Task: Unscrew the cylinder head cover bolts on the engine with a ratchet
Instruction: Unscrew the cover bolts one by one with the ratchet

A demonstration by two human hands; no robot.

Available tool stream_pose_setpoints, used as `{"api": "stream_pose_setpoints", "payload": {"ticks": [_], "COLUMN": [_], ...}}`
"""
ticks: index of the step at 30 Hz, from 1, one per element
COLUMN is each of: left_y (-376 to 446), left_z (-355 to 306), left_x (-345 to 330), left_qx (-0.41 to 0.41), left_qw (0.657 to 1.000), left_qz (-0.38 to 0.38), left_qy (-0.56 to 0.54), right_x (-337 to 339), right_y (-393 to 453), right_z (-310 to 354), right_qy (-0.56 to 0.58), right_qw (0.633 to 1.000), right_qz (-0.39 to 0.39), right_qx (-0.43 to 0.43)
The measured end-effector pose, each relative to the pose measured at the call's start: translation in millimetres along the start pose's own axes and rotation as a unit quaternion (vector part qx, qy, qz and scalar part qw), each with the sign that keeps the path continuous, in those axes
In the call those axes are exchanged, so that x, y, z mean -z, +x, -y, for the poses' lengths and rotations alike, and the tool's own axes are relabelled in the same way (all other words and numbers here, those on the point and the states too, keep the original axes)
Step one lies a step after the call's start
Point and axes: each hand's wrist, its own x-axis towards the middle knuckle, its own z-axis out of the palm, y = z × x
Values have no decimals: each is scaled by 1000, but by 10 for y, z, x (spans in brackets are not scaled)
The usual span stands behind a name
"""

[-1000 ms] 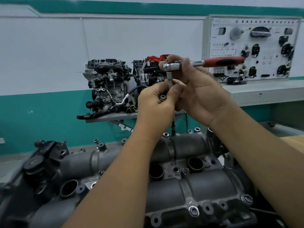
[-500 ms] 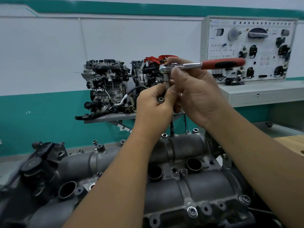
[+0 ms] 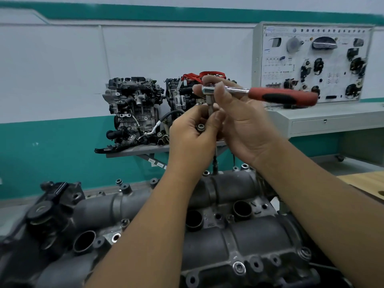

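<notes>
The grey cylinder head cover (image 3: 234, 233) fills the lower view, with bolts (image 3: 239, 267) along its near edge and several more along the far edge. A ratchet (image 3: 280, 96) with a red and black handle stands raised above the cover. My right hand (image 3: 243, 125) grips its chrome head. A long extension bar (image 3: 210, 104) drops from that head down to the cover's far edge. My left hand (image 3: 193, 134) pinches this bar and also holds a loose bolt (image 3: 201, 128) between its fingers.
Two display engines (image 3: 135, 109) sit on a grey wall shelf behind. A white training panel (image 3: 311, 63) stands on a grey cabinet (image 3: 324, 121) at the right. A wooden bench corner (image 3: 367, 183) shows at the right edge.
Both hands and the ratchet stay almost in place; the ratchet handle has dipped slightly at its far end and the view has shifted a little.
</notes>
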Motion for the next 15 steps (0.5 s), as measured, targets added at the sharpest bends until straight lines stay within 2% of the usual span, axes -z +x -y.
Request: {"api": "stream_pose_setpoints", "payload": {"ticks": [3,9,15], "left_y": [26,8,11], "left_z": [24,8,-11], "left_x": [11,20,15], "left_qx": [11,23,24], "left_qw": [1000,1000,999], "left_qz": [8,11,13], "left_qy": [-8,-10,-36], "right_x": [-20,-29,-86], "right_y": [7,-12,-25], "right_z": [6,6,28], "right_qy": [12,-30,-3], "right_qw": [999,999,998], "right_qz": [-17,-22,-17], "right_qx": [-44,-15,-61]}}
